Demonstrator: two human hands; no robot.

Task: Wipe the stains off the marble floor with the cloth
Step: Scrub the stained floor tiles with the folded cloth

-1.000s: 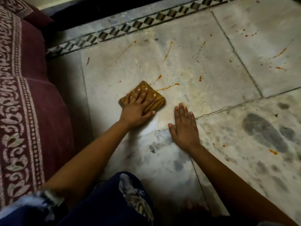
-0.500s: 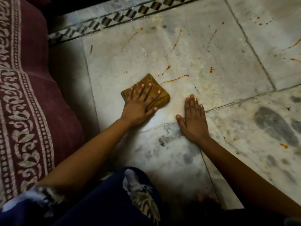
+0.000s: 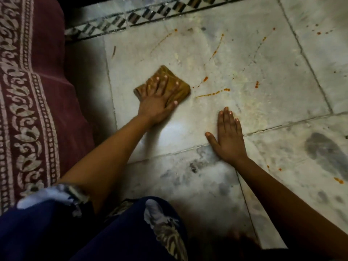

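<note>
L hand [image 3: 157, 102] lay flat w/ fingers spread on the folded mustard cloth [image 3: 163, 85], pressing it to the marble floor [image 3: 263, 72] – palm down, not gripping, prob. to bear weight for scrubbing. Cloth sat on the big pale tile, just left of an orange streak [image 3: 213, 93]. R hand [image 3: 228, 140] was open, empty, planted flat across the tile joint, apparently propping the crouched body. More orange stains [image 3: 218, 44] dotted the tile beyond & to the right, so most wiping looked undone. Maroon patterned bedding [image 3: 28, 110] lay at left, clear of the cloth
</note>
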